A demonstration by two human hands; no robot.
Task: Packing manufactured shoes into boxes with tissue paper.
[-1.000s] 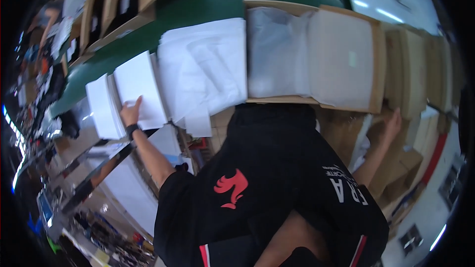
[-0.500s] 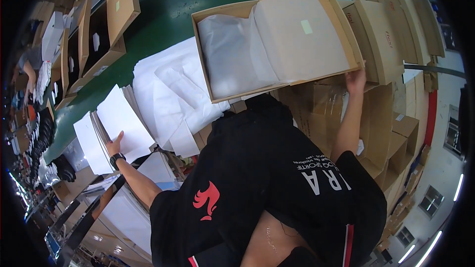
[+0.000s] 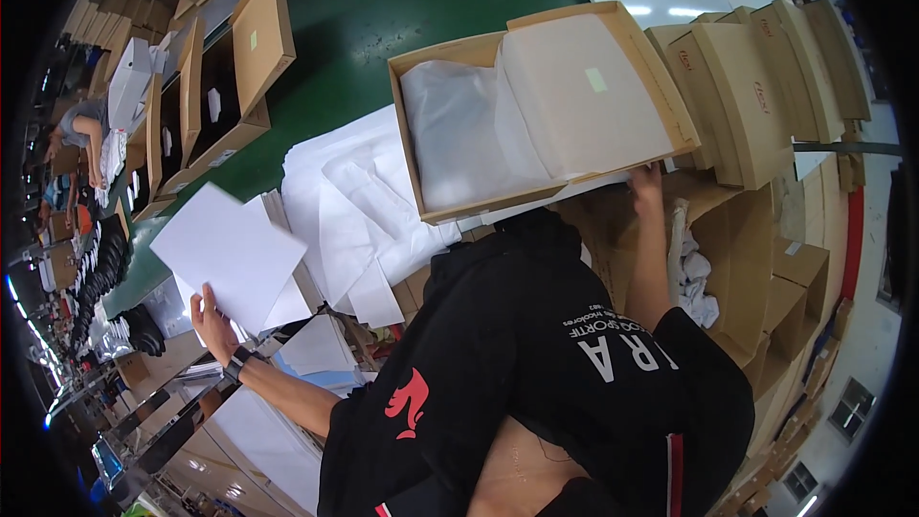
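Note:
My left hand [image 3: 212, 324] is shut on the lower corner of a white paper sheet [image 3: 225, 249], lifted above a stack of white sheets [image 3: 292, 302]. My right hand [image 3: 645, 182] grips the near edge of an open brown cardboard box [image 3: 450, 46]. The box is lined with white tissue paper [image 3: 459, 134], and its hinged lid [image 3: 584, 96] lies open to the right. My black shirt fills the lower middle of the view.
Loose white tissue sheets [image 3: 345, 201] lie beside the box on a green belt [image 3: 383, 0]. Closed brown boxes [image 3: 747, 86] are stacked at the right, with crumpled paper [image 3: 691, 273] below them. Open boxes [image 3: 220, 86] line the left. Another person [image 3: 81, 129] works far left.
My left hand has lifted one sheet off the stack it rested on. My right hand has reached up from the lower right and taken hold of the open box's edge.

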